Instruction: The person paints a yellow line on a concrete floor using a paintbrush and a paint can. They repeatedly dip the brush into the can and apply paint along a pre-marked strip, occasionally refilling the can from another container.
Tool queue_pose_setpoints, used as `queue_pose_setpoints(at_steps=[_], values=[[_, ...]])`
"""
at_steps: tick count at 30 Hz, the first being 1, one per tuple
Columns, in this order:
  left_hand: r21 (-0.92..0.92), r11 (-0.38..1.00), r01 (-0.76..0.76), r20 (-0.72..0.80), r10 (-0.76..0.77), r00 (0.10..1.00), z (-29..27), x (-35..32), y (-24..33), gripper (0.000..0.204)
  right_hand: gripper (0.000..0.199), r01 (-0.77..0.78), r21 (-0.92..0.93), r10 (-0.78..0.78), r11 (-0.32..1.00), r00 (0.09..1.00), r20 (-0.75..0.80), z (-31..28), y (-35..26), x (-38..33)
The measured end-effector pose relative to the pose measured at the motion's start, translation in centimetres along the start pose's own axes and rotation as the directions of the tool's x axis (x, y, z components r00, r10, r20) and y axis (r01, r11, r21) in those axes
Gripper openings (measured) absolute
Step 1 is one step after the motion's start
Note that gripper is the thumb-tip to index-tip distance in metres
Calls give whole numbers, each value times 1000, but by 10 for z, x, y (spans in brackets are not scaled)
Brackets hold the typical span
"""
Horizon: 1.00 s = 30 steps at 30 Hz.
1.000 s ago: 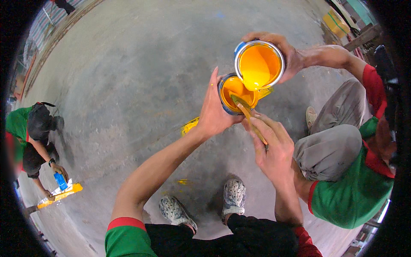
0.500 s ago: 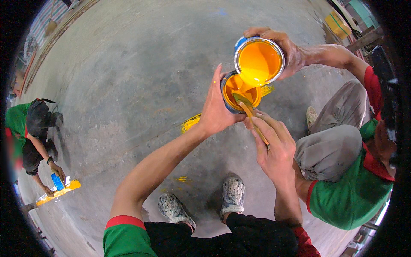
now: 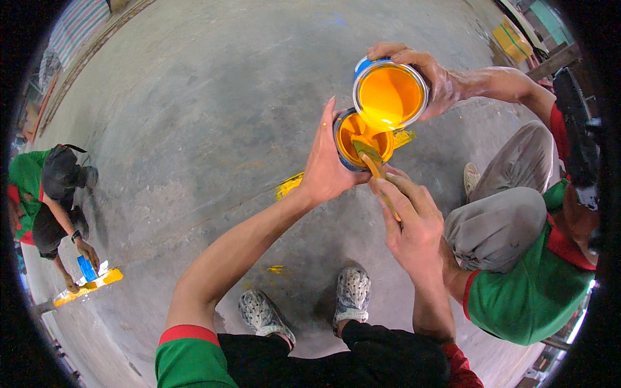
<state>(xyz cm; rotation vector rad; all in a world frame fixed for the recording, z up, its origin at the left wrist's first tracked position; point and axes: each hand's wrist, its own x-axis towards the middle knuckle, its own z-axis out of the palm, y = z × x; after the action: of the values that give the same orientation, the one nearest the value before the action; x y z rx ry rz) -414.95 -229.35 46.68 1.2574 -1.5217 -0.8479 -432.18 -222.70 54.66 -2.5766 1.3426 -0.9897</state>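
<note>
My left hand (image 3: 321,167) is wrapped round the side of a small paint can (image 3: 338,145), its thumb pointing up along the wall. In my right hand (image 3: 417,223) is a paintbrush (image 3: 375,169), gripped by its wooden handle, with its bristle end inside the small can's mouth. A co-worker's hand (image 3: 440,87) tips a larger paint can (image 3: 426,102) over it from the far right. Yellow-orange paint (image 3: 374,123) runs from the larger can's lip into the small one. The co-worker's other hand is mostly hidden behind mine.
The co-worker (image 3: 517,284) squats close on my right, knees near my right arm. At far left another person (image 3: 61,187) crouches with a blue can (image 3: 87,268) over a yellow painted strip (image 3: 107,279). Yellow paint marks (image 3: 289,185) lie on the concrete floor (image 3: 213,110).
Paint keeps flowing while both cans stay nearly in place. My right hand and the brush have shifted slightly left. The crouching person at far left has moved a little.
</note>
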Motion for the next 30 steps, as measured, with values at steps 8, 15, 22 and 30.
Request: queue_pose_setpoints(at_steps=[8,15,22,30], values=[[-36,997,-63,-27,62,998,1,1,-3,138,34,-6,21,8,1000,998,-70,4,5,-5],[49,992,-120,-78,124,989,0,2,-4,135,26,-453,415,562,789,805,-190,9,7,-3],[31,996,-84,-54,86,995,-1,2,-8,134,27,-539,770,844,342,536,0,15,17,3],[70,993,-90,-68,95,993,0,0,-13,135,27,-476,852,888,220,459,27,31,31,2]])
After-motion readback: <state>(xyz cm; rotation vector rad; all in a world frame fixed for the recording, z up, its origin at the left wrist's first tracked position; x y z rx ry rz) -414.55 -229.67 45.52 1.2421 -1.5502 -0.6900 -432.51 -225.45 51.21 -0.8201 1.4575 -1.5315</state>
